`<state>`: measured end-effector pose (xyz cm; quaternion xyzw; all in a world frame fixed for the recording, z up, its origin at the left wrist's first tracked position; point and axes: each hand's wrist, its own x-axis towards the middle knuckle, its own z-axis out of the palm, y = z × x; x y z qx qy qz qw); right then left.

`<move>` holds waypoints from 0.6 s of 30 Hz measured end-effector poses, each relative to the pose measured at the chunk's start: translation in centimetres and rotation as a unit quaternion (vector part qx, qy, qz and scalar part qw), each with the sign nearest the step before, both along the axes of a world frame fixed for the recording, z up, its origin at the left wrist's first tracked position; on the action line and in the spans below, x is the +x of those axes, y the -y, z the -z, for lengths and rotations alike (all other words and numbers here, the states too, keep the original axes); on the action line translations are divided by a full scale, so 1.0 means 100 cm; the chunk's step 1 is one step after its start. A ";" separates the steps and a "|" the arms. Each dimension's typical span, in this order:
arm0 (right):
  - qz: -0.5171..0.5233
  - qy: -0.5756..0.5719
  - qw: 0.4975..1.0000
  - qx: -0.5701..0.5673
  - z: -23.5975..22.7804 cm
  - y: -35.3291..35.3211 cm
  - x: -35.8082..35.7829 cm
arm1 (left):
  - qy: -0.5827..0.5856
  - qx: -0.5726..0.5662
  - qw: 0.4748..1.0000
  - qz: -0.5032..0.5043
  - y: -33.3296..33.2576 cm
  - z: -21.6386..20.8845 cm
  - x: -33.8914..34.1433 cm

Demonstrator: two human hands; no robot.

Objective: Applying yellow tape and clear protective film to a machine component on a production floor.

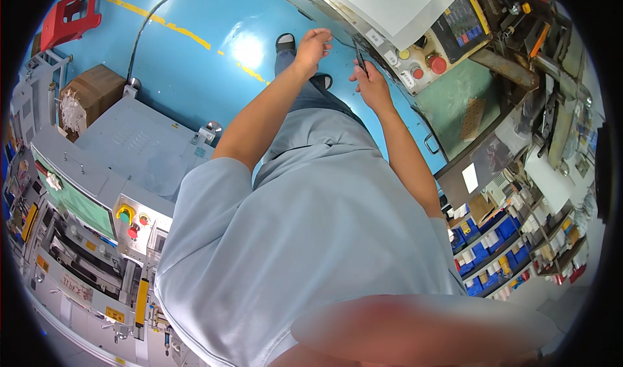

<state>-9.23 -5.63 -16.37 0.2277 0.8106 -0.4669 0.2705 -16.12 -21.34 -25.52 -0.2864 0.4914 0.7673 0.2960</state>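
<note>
My left hand [315, 50] is held over the floor in front of my body, its fingers curled together; whatever they pinch, if anything, is too small to make out. To its right, my right hand [373, 86] grips a slim dark pointed tool [359, 55], which looks like tweezers or a pen. The tool's tip points away from me, toward the edge of the machine panel. A gap separates the two hands.
At the right stands a machine with a control panel [423, 63], a red button [437, 64] and white sheets [396, 3] on top. Blue parts bins [483, 253] fill racks at lower right. Leftward are a grey cabinet [139, 143], a cardboard box [94, 97] and a red stool [71, 16].
</note>
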 end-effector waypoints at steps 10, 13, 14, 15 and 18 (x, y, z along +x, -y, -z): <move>-0.006 0.040 0.999 -0.030 -0.005 -0.007 0.014 | 0.095 0.284 0.939 -0.171 -0.020 0.044 -0.017; -0.009 0.046 0.999 -0.025 -0.002 -0.012 0.020 | 0.060 0.298 0.942 -0.146 -0.019 0.057 -0.023; -0.008 0.046 0.999 -0.023 -0.002 -0.013 0.021 | 0.034 0.301 0.944 -0.129 -0.019 0.060 -0.024; -0.008 0.051 0.998 -0.021 -0.001 -0.015 0.021 | 0.030 0.278 0.951 -0.131 -0.018 0.063 -0.026; -0.016 0.052 0.998 -0.021 -0.004 -0.013 0.021 | 0.005 0.227 0.965 -0.129 -0.007 0.080 -0.035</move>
